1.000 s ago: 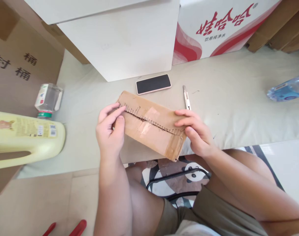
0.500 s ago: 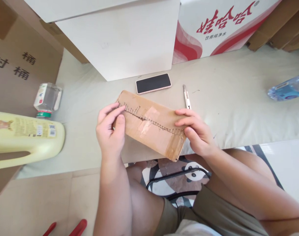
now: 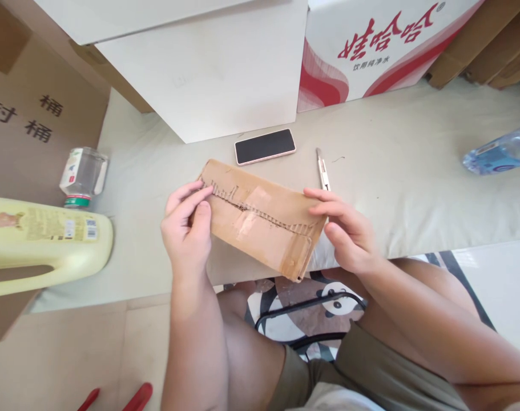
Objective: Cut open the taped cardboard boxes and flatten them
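A small brown cardboard box point(image 3: 260, 220) with tape strips and a torn seam along its top lies tilted at the near edge of the pale table point(image 3: 414, 188). My left hand point(image 3: 186, 231) pinches its left end, thumb on the near face and fingers over the seam. At the right end, my right hand point(image 3: 345, 228) holds the box with fingers on top and thumb at the corner. Just behind my right fingers lies a slim utility knife point(image 3: 323, 170). A phone point(image 3: 265, 146), screen dark, rests beyond the box.
A white box point(image 3: 200, 74) and a red-and-white carton point(image 3: 371, 51) stand at the back. A large yellow jug point(image 3: 45, 242) and a clear jar point(image 3: 83, 174) lie at the left, and a water bottle point(image 3: 499, 153) at the right. Brown cartons stand at far left.
Both hands keep their hold on the box, which has shifted slightly left. My right thumb has moved off the near face to the corner.
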